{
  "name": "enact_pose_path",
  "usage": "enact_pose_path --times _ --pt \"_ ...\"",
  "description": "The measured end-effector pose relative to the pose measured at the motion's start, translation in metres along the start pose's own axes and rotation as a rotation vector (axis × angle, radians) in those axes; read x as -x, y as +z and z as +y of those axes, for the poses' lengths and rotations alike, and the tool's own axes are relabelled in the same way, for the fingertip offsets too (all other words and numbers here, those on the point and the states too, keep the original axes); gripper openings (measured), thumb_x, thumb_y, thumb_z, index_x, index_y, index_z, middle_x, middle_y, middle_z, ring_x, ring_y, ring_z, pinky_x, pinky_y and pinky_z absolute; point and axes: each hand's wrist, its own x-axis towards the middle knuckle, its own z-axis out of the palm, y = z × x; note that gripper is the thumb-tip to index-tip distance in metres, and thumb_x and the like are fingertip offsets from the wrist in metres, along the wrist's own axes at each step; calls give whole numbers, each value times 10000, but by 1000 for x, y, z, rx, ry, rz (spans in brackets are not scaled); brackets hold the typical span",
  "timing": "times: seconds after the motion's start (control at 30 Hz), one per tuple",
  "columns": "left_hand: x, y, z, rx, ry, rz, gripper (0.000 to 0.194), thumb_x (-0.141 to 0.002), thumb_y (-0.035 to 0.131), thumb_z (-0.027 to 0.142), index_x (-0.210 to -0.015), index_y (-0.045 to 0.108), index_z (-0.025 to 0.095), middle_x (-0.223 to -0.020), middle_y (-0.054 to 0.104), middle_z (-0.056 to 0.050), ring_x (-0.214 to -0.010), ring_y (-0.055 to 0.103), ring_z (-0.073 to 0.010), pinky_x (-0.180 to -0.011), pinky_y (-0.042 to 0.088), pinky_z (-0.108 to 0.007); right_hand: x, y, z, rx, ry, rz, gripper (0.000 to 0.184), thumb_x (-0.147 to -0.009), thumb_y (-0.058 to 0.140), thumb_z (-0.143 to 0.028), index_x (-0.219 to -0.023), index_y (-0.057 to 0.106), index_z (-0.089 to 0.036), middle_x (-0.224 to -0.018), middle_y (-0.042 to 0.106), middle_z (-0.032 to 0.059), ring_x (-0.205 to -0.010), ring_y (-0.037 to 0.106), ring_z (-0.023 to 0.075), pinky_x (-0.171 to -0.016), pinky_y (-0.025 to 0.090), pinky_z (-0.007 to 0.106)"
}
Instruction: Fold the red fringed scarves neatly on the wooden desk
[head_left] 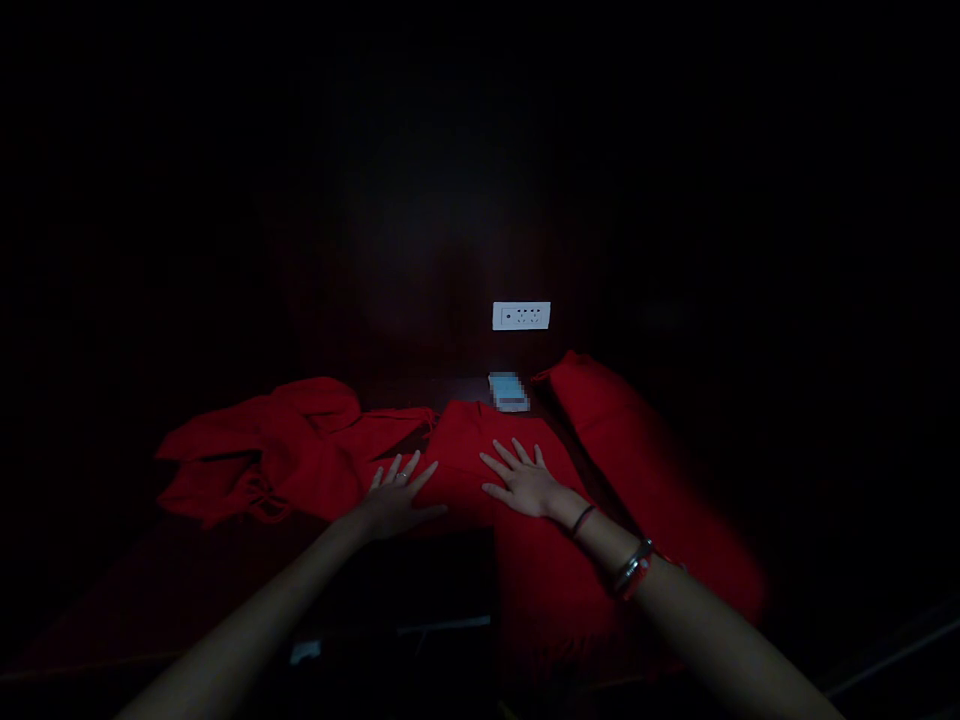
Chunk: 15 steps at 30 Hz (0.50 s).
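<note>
Leftward, we see a crumpled, fringed red scarf (300, 430); beside it our left hand (394, 505) is palm-down, fingers spread and gripping nothing, over the left edge of a flatter red scarf (544, 560). Our right hand (525, 487) lies open upon that same scarf, which sits beneath its fanned, empty fingers and runs back toward us. Rightmost, a long red cloth (637, 460) lies apart from our fingers.
</note>
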Motion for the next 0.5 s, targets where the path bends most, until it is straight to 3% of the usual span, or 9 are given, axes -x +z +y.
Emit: enact_pose_path --times 0.17,0.27,0.33,0.4,0.5 --pt "7 -11 5 13 -23 21 744 -691 264 674 -1304 183 261 -1382 89 -106 -1233 47 -335 -951 132 -496 -6 -10 1 -11 -12 1 694 -722 127 -676 -1307 158 -304 -1385 98 49 -1235 25 325 -928 15 564" --pt "-2 -26 28 -19 38 242 586 -798 227 531 -1284 261 203 -1358 205 -105 -1241 124 -266 -978 140 -434 -13 -16 3 15 12 138 697 -745 104 -649 -1319 138 -254 -1384 97 62 -1245 10 284 -943 5 539" --pt "-17 -34 46 -36 137 360 505 -843 179 432 -1266 294 182 -1345 245 -87 -1240 155 -208 -996 136 -381 -17 -16 7 33 55 138 711 -750 100 -640 -1324 127 -221 -1385 88 65 -1247 -8 272 -951 -5 526" --pt "-34 -35 59 -34 205 331 487 -849 167 398 -1269 289 183 -1357 220 -69 -1242 143 -199 -995 152 -373 -19 -13 11 29 101 42 725 -745 110 -645 -1326 121 -211 -1385 88 60 -1246 14 282 -957 11 519" --pt "-57 -24 65 -3 125 124 546 -813 194 489 -1295 228 234 -1379 145 -60 -1242 99 -282 -959 155 -492 -19 -11 21 24 174 -28 748 -743 139 -642 -1331 88 -182 -1386 65 54 -1242 29 297 -966 46 507"
